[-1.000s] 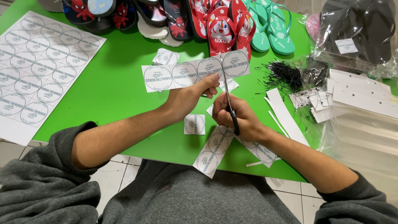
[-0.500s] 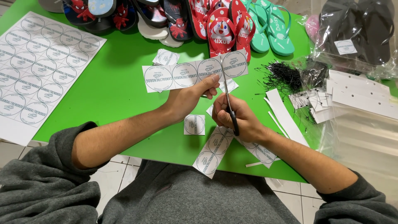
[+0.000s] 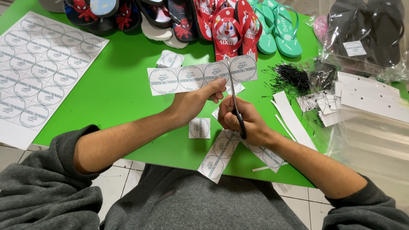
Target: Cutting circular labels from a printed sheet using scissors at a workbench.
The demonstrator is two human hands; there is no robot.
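My left hand (image 3: 194,101) pinches a white paper strip (image 3: 187,77) printed with round labels and holds it level above the green table (image 3: 119,85). My right hand (image 3: 243,120) grips black-handled scissors (image 3: 234,96) whose blades point away from me and cut into the strip between the last two labels on the right. A single cut square label (image 3: 200,127) lies on the table under my hands. More label strips (image 3: 218,155) hang over the near table edge.
A full sheet of round labels (image 3: 36,70) lies at the left. Colourful flip-flops (image 3: 221,21) line the far edge. Black plastic fasteners (image 3: 292,76), white card strips (image 3: 294,119) and clear bags of dark sandals (image 3: 366,30) sit at the right.
The scissors blades have closed a little further into the strip. Both hands stay in nearly the same place.
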